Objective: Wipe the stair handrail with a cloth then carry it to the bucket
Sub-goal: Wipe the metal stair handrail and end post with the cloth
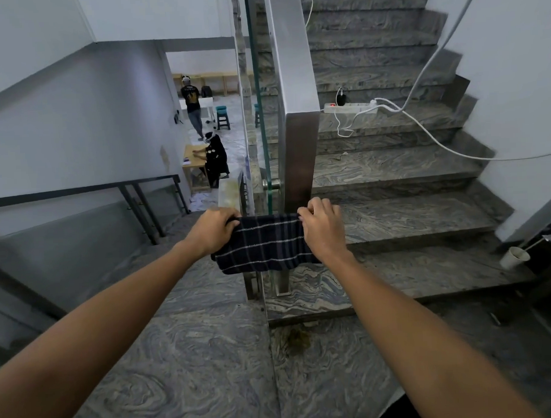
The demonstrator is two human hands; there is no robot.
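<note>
Cloth: one dark checked cloth [264,243] with thin white lines was stretched flat between the two hands, directly in front of the foot of the steel handrail post [298,159]; whether it touched the post could not be told.
Left hand: the left hand [212,229] was closed on the cloth's left edge, fingers curled over the top.
Right hand: the right hand [321,227] was closed on the cloth's right edge, fingertips pinching the top corner.
Handrail: one flat brushed-steel handrail [287,50] ran up and away from the post, with one glass panel [258,99] just left of it, fixed by a round steel stud.
Stairs: a flight of grey veined stone steps [393,178] rose to the right of the post; a landing of the same stone lay below the cloth.
Power strip: one white power strip [350,107] lay on a step up and to the right of the post, with one red light showing and white cables trailing from it.
Cup: one white paper cup [513,257] stood on the lowest tread, well to the right of the post; its contents could not be told.
Second rail: one dark rail [77,189] on slanted posts ran to the left of the post.
People: two people were on the lower floor beyond and left of the post, one standing [191,105], one seated [215,156] at a light wooden table.
Stools: two teal-topped stools [222,116] stood near the standing person, the second half hidden by the glass.
</note>
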